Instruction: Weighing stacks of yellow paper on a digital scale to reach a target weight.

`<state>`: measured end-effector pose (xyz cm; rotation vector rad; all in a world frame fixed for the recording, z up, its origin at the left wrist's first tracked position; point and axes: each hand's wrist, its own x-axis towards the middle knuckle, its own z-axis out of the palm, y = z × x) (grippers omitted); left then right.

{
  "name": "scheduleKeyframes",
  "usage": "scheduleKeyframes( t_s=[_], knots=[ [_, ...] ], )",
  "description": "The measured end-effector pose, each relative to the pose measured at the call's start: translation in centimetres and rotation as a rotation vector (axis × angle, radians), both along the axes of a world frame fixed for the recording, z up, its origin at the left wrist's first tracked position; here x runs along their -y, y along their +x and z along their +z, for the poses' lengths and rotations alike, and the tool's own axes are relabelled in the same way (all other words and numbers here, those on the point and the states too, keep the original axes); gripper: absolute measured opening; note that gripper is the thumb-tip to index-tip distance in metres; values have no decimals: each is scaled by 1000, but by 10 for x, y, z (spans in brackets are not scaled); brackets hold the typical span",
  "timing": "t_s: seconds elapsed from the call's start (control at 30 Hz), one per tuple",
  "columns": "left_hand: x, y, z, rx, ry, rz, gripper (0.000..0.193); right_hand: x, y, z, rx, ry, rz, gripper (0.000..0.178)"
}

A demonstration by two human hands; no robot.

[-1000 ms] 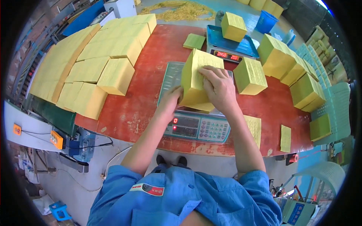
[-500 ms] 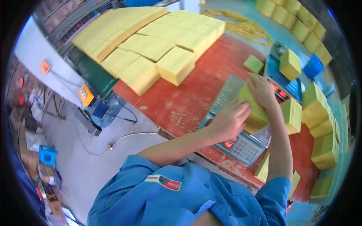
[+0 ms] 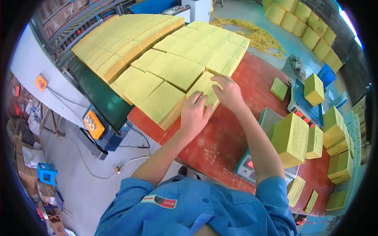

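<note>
Where a yellow, rough-topped rectangular block [image 3: 201,83] of paper-like material sits at the edge of close-set matching blocks [image 3: 175,70], the left hand [image 3: 195,118] meets its near edge and the right hand [image 3: 229,92] its right part, fingers curved and spread. Beneath runs a scuffed red counter [image 3: 201,147]; beyond, a loose yellow heap [image 3: 252,36] covers some floor [image 3: 126,169]; far left stands a blue stool [image 3: 47,174].
</note>
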<state>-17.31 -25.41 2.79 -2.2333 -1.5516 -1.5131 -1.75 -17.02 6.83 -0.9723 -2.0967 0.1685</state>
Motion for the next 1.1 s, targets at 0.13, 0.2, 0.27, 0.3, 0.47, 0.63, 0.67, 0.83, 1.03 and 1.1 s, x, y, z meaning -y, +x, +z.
scheduleKeyframes(
  t_s=[0.13,0.2,0.27,0.3,0.47,0.63,0.67,0.83,1.03,1.1],
  knots=[
    [-26,-10,-18,-213,-110,25,61,-64,-41,-38,60,-183,-146,25],
    [-25,-13,-24,-259,-159,1,77,-74,-48,-51,107,-300,-209,24],
    [-23,-17,-27,-263,-177,-45,75,-77,-39,-64,216,-31,-179,24],
    [-23,-22,-30,-285,-184,-90,73,-72,-32,-64,273,-10,-198,25],
    [-5,-55,-14,-410,-241,-448,59,10,13,-36,415,-312,-454,23],
    [13,-73,-11,-427,-318,-805,61,139,47,-33,254,-450,-310,23],
    [19,-75,-9,-431,-331,-929,64,167,44,-31,209,-644,-323,25],
    [71,-90,2,259,-634,-842,67,245,30,-48,-345,-900,-338,44],
    [206,-87,-49,1164,-1155,-116,49,256,11,-63,-173,-747,-248,55],
    [214,-77,-50,1154,-1235,-113,50,260,5,-65,-139,-748,-210,57]
  ],
)
